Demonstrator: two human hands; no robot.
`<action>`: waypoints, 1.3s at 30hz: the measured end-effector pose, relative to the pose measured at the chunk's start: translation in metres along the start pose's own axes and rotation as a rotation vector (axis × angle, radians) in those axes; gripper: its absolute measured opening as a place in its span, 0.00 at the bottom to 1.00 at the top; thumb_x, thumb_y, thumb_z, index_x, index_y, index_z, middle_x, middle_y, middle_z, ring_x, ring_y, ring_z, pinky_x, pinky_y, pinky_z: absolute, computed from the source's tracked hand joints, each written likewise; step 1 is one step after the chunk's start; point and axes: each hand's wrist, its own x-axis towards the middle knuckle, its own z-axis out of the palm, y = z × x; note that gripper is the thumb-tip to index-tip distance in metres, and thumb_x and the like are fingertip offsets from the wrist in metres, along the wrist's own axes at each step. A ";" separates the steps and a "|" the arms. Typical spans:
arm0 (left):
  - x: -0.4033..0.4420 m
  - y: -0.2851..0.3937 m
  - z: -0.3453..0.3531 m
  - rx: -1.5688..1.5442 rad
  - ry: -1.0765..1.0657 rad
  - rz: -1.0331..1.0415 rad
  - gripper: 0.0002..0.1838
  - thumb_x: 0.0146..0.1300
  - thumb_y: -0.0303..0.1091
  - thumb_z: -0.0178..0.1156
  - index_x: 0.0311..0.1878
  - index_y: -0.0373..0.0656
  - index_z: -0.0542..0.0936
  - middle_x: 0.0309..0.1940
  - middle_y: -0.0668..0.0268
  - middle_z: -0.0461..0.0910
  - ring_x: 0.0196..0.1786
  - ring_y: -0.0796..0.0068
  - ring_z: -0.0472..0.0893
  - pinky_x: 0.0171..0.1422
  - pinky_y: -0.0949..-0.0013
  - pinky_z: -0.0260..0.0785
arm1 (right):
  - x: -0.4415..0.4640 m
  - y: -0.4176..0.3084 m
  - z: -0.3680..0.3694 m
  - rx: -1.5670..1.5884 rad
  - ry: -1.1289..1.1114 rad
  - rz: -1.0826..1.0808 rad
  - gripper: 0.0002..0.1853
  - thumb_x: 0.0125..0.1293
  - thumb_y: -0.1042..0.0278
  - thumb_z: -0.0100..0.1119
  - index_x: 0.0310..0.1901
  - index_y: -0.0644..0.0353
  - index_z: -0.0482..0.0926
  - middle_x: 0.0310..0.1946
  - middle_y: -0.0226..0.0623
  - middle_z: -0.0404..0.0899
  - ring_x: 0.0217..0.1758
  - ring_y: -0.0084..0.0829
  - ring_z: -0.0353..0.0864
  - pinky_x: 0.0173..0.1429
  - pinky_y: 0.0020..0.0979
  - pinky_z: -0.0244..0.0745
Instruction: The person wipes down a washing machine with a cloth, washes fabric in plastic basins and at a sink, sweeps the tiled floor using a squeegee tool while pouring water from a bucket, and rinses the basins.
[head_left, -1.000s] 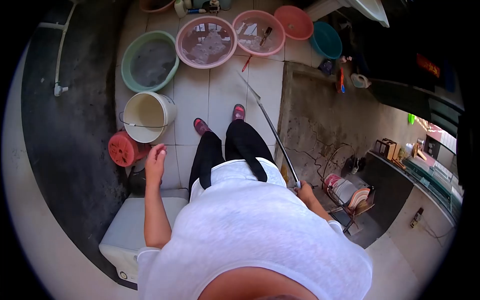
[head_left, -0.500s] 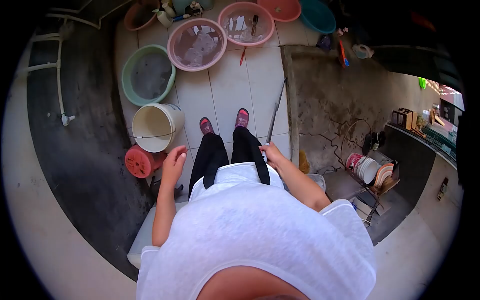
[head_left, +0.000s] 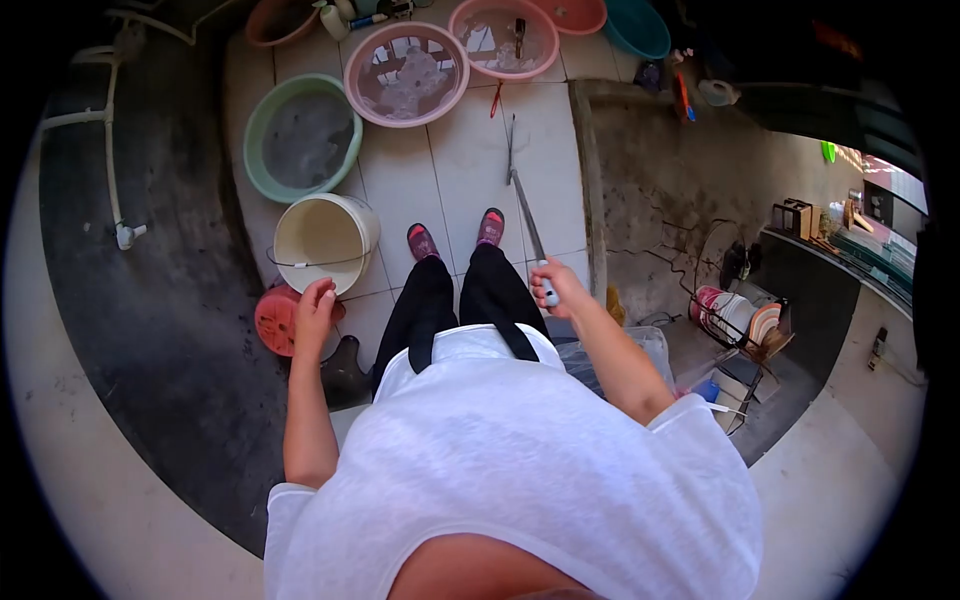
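Note:
My right hand [head_left: 560,288] is wrapped round the handle end of a long grey pole [head_left: 530,222], which slants away over the white floor tiles; a thin blade-like head [head_left: 511,150] is at its far end. My left hand [head_left: 316,306] hangs at the left, fingers curled, close to the rim of a cream bucket [head_left: 325,240] with a wire handle; what it holds, if anything, cannot be made out. A red plastic item [head_left: 277,320] lies beside that hand. Beyond the bucket sits a green basin [head_left: 303,138] of murky water.
Two pink basins with water, a nearer one [head_left: 407,75] and a farther one [head_left: 505,38], stand ahead. A teal basin [head_left: 637,28] is at the upper right. A raised edge [head_left: 590,170] runs along the tiles at right. A rack [head_left: 740,320] with stacked buckets stands farther right.
The pole has swung left, right, then left again across the tiles, with my right hand moving inward. My left hand has shifted slightly. The view has turned a little.

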 end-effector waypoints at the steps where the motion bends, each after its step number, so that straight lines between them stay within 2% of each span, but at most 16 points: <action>1: 0.001 -0.004 -0.004 0.101 0.055 0.039 0.14 0.57 0.29 0.48 0.47 0.37 0.70 0.42 0.62 0.73 0.43 0.74 0.72 0.46 0.74 0.65 | -0.008 -0.004 -0.016 0.093 -0.019 -0.035 0.37 0.56 0.73 0.46 0.62 0.39 0.37 0.16 0.28 0.63 0.12 0.21 0.62 0.13 0.24 0.57; 4: 0.019 -0.057 -0.029 0.215 0.195 0.044 0.17 0.55 0.30 0.50 0.49 0.36 0.68 0.43 0.59 0.73 0.47 0.68 0.72 0.52 0.70 0.62 | -0.032 -0.016 -0.030 0.126 0.064 -0.092 0.38 0.56 0.73 0.44 0.63 0.36 0.36 0.16 0.28 0.64 0.12 0.20 0.62 0.13 0.23 0.56; 6: 0.028 -0.067 -0.033 0.065 0.428 -0.076 0.21 0.55 0.30 0.49 0.53 0.37 0.63 0.42 0.58 0.73 0.43 0.71 0.73 0.45 0.72 0.66 | -0.028 -0.027 -0.038 -0.008 0.186 -0.136 0.38 0.56 0.73 0.44 0.63 0.33 0.36 0.16 0.28 0.64 0.12 0.20 0.61 0.13 0.22 0.56; 7: 0.030 -0.071 -0.037 -0.028 0.468 -0.226 0.22 0.56 0.30 0.49 0.55 0.39 0.60 0.43 0.56 0.72 0.40 0.74 0.72 0.35 0.75 0.66 | -0.020 -0.037 -0.043 -0.094 0.223 -0.145 0.39 0.56 0.74 0.43 0.63 0.35 0.34 0.16 0.27 0.64 0.12 0.20 0.61 0.13 0.22 0.57; 10: 0.037 -0.072 -0.043 -0.321 0.507 -0.375 0.22 0.56 0.30 0.49 0.54 0.41 0.61 0.46 0.56 0.70 0.36 0.76 0.72 0.28 0.79 0.62 | 0.025 -0.058 -0.064 -0.233 0.313 -0.139 0.39 0.56 0.74 0.42 0.63 0.38 0.33 0.16 0.27 0.64 0.12 0.20 0.61 0.13 0.23 0.57; 14: 0.056 -0.077 -0.047 -0.484 0.561 -0.504 0.26 0.56 0.44 0.50 0.55 0.42 0.60 0.51 0.58 0.65 0.52 0.67 0.66 0.48 0.66 0.61 | 0.048 -0.028 -0.019 -0.383 0.279 -0.018 0.41 0.55 0.74 0.43 0.63 0.38 0.29 0.16 0.29 0.63 0.13 0.23 0.62 0.14 0.26 0.59; 15: 0.060 -0.084 -0.051 -0.470 0.552 -0.520 0.26 0.56 0.44 0.50 0.55 0.42 0.60 0.51 0.58 0.65 0.52 0.67 0.66 0.48 0.66 0.61 | 0.043 -0.013 -0.008 -0.370 0.290 -0.002 0.41 0.55 0.74 0.43 0.63 0.38 0.29 0.16 0.29 0.63 0.13 0.23 0.62 0.14 0.26 0.59; 17: 0.083 -0.094 -0.053 -0.666 0.660 -0.535 0.28 0.56 0.48 0.49 0.55 0.42 0.60 0.52 0.58 0.64 0.60 0.63 0.59 0.58 0.58 0.52 | 0.034 0.001 0.018 -0.473 0.225 0.019 0.41 0.54 0.75 0.44 0.63 0.34 0.32 0.16 0.30 0.63 0.12 0.24 0.64 0.14 0.26 0.58; 20: 0.099 -0.084 -0.052 -0.889 0.729 -0.567 0.28 0.55 0.47 0.49 0.55 0.42 0.60 0.54 0.58 0.63 0.60 0.61 0.60 0.61 0.57 0.50 | 0.020 0.027 0.054 -0.503 0.126 0.084 0.42 0.54 0.75 0.44 0.63 0.35 0.31 0.16 0.30 0.64 0.12 0.25 0.65 0.14 0.28 0.60; 26: 0.119 -0.106 -0.063 -1.209 0.431 -0.364 0.22 0.55 0.46 0.51 0.48 0.42 0.65 0.42 0.63 0.68 0.45 0.66 0.70 0.55 0.62 0.57 | 0.006 0.062 0.118 -0.530 -0.027 0.120 0.42 0.53 0.76 0.45 0.63 0.37 0.32 0.17 0.32 0.64 0.13 0.26 0.64 0.14 0.30 0.59; 27: 0.124 -0.113 -0.063 -0.948 0.500 -0.393 0.20 0.54 0.47 0.51 0.44 0.43 0.66 0.35 0.66 0.67 0.39 0.70 0.69 0.53 0.63 0.60 | 0.005 0.064 0.120 -0.496 -0.047 0.099 0.41 0.53 0.76 0.45 0.63 0.37 0.34 0.17 0.31 0.63 0.12 0.25 0.63 0.13 0.29 0.58; 30: 0.131 -0.130 -0.062 -0.711 0.675 -0.562 0.25 0.53 0.49 0.51 0.51 0.44 0.64 0.43 0.63 0.68 0.48 0.68 0.67 0.57 0.60 0.56 | -0.005 0.061 0.111 -0.350 -0.085 0.091 0.39 0.54 0.75 0.45 0.63 0.37 0.37 0.16 0.31 0.63 0.11 0.23 0.61 0.12 0.26 0.57; 33: 0.133 -0.126 -0.048 -0.816 0.662 -0.619 0.32 0.53 0.51 0.51 0.58 0.46 0.59 0.52 0.60 0.64 0.58 0.66 0.61 0.60 0.59 0.50 | -0.024 0.069 0.093 -0.271 -0.069 0.079 0.38 0.54 0.75 0.44 0.63 0.37 0.39 0.16 0.30 0.63 0.10 0.22 0.60 0.11 0.24 0.56; 36: 0.132 -0.120 -0.041 -1.027 0.498 -0.423 0.37 0.52 0.53 0.51 0.63 0.48 0.51 0.60 0.57 0.56 0.64 0.65 0.52 0.62 0.59 0.45 | -0.044 0.074 0.069 -0.264 0.068 0.040 0.38 0.54 0.75 0.44 0.63 0.37 0.39 0.16 0.30 0.63 0.11 0.22 0.61 0.12 0.23 0.56; 37: 0.137 -0.118 -0.038 -1.032 0.505 -0.421 0.37 0.52 0.53 0.51 0.63 0.48 0.51 0.60 0.57 0.56 0.64 0.65 0.52 0.62 0.59 0.45 | -0.046 0.072 0.064 -0.280 0.111 0.013 0.38 0.54 0.74 0.43 0.63 0.36 0.39 0.16 0.30 0.63 0.11 0.21 0.61 0.12 0.23 0.56; 39: 0.146 -0.115 -0.035 -1.315 0.515 -0.382 0.31 0.53 0.53 0.51 0.56 0.46 0.61 0.52 0.58 0.65 0.57 0.65 0.62 0.58 0.59 0.51 | -0.041 0.064 0.055 -0.305 0.190 -0.014 0.39 0.54 0.73 0.43 0.63 0.36 0.37 0.15 0.29 0.63 0.11 0.21 0.61 0.12 0.24 0.56</action>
